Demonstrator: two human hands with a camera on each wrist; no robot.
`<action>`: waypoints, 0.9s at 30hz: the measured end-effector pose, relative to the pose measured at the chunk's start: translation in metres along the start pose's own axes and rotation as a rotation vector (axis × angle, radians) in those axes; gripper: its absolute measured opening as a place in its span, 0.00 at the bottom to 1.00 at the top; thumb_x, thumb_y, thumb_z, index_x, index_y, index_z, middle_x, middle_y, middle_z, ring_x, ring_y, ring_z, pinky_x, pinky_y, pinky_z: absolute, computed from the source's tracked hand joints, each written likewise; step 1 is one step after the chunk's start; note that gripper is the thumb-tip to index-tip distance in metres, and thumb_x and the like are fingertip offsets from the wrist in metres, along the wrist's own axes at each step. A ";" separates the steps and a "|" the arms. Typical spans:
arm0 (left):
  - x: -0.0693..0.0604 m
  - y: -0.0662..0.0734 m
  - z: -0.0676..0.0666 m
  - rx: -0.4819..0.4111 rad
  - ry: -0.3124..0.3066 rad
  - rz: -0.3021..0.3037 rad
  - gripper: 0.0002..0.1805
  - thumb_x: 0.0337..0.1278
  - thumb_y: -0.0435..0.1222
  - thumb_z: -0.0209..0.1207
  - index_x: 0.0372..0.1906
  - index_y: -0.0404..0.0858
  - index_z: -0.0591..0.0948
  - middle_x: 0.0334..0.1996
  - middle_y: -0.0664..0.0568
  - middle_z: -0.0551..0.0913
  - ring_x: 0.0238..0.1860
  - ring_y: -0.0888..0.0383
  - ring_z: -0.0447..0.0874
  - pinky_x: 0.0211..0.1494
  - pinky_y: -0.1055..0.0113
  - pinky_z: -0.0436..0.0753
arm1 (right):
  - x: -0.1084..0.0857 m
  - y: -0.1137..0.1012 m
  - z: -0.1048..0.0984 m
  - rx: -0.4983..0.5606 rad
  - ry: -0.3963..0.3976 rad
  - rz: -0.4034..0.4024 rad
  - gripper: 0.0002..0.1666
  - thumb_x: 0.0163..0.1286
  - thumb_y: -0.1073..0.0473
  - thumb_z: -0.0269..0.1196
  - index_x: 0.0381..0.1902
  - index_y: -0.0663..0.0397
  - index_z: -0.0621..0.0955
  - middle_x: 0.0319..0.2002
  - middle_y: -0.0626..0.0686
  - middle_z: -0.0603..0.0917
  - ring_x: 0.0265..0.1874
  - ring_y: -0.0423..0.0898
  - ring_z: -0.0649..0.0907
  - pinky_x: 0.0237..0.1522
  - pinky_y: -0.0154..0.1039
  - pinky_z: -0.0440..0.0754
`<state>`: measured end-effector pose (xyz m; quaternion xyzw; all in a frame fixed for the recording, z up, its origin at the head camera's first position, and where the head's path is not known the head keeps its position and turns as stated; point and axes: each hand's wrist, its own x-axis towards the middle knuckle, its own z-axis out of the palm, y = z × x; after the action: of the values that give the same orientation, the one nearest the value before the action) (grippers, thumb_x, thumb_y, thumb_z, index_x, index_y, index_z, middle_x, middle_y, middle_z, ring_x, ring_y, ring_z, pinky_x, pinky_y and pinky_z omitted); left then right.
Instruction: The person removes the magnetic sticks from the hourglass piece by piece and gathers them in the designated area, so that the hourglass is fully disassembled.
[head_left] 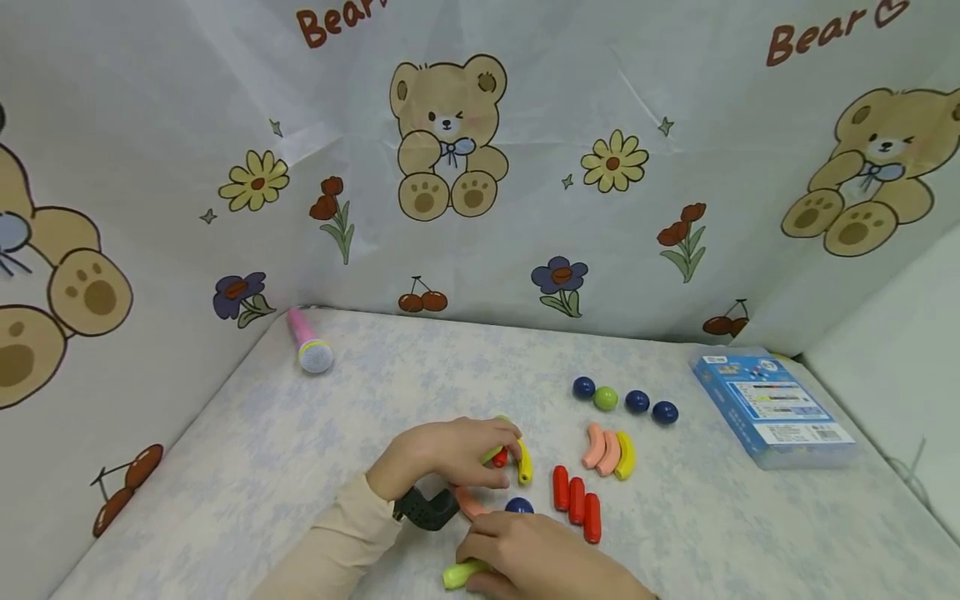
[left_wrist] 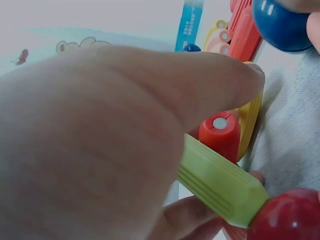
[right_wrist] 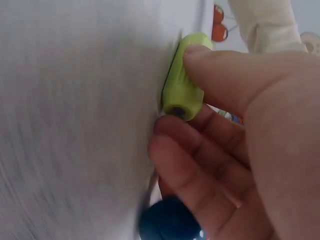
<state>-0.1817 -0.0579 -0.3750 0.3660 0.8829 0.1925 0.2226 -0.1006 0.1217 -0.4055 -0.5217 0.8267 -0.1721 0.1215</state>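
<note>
Currently, the left hand (head_left: pixel 465 454) curls its fingers round a green stick (left_wrist: pixel 222 182), a red ball (left_wrist: pixel 290 217) against its end. At that hand's three o'clock lies a yellow curve (head_left: pixel 525 465); at six, a pink curve (head_left: pixel 469 505). The right hand (head_left: pixel 543 552) pinches a short green tube (head_left: pixel 457 575) at its nine o'clock, with three red sticks (head_left: pixel 577 501) at one. Farther off, a microphone (head_left: pixel 309 343) sits toward ten and a blue box (head_left: pixel 772 408) toward two.
</note>
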 end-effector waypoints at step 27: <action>-0.004 -0.014 -0.015 -0.124 0.083 0.100 0.18 0.63 0.27 0.65 0.56 0.43 0.83 0.48 0.56 0.86 0.40 0.57 0.80 0.43 0.71 0.79 | -0.034 0.013 -0.064 -0.053 0.455 0.244 0.17 0.70 0.55 0.70 0.54 0.43 0.79 0.46 0.39 0.84 0.35 0.32 0.80 0.36 0.30 0.82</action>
<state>-0.1947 -0.0729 -0.3681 0.3867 0.8584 0.2726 0.1984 -0.1209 0.1679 -0.3517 -0.3692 0.8937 -0.2475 -0.0612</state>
